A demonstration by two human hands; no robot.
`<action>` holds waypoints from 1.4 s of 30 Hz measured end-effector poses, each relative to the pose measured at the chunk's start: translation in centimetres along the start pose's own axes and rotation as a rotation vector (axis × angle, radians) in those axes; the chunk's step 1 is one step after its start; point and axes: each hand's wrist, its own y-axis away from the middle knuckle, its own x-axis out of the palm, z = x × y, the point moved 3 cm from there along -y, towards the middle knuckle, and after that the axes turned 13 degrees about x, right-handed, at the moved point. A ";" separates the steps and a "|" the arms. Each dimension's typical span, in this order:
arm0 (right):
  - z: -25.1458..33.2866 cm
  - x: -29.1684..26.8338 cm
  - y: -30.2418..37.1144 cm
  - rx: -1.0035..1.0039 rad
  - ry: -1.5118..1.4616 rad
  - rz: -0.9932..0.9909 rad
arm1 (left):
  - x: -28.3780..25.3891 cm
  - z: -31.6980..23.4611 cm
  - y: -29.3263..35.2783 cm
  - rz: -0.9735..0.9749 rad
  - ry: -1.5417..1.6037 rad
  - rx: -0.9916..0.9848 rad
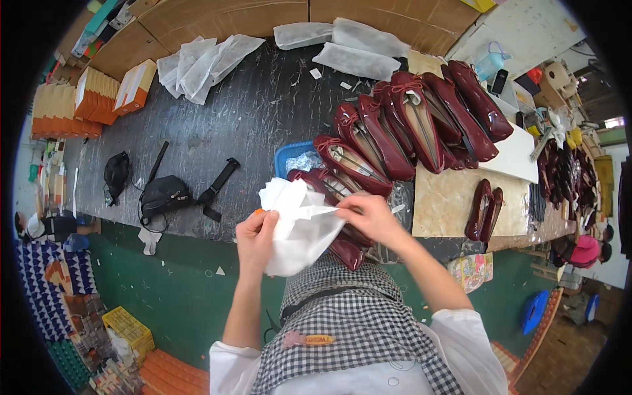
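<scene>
A thin, see-through white bag (pixel 299 240) hangs between my hands above the table's near edge, with crumpled white paper (pixel 286 196) bunched at its top. My left hand (pixel 255 237) grips the bunched side between thumb and fingers; a small orange bit shows beside those fingers. At the other side, my right hand (pixel 372 218) pinches the bag's edge, which is pulled taut. Just beyond and partly behind it lie glossy burgundy ballet flats (pixel 349 164) with bows, several in a row running to the far right. The bag hides part of the nearest shoes.
A blue basket (pixel 284 158) holds crumpled clear wrapping. Black pouches (pixel 164 196) with straps lie on the dark table at left. White bags (pixel 209 66) and orange-and-cream boxes (pixel 99 99) line the back. Another burgundy pair (pixel 484 210) rests on the tan board at right.
</scene>
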 end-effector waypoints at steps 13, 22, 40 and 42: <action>4.3 -10.1 5.3 0.254 0.104 0.095 | 1.3 1.9 -4.5 0.196 -0.801 0.367; -1.6 1.3 1.3 0.371 -1.351 -0.148 | 7.1 -6.7 1.3 0.284 -0.169 0.381; -1.4 -16.2 1.4 0.077 0.364 -0.515 | 5.5 -4.4 -5.0 0.152 -0.448 0.429; 3.0 -15.9 4.7 0.090 -0.002 -0.193 | 5.0 -3.0 -5.9 0.135 -0.609 0.477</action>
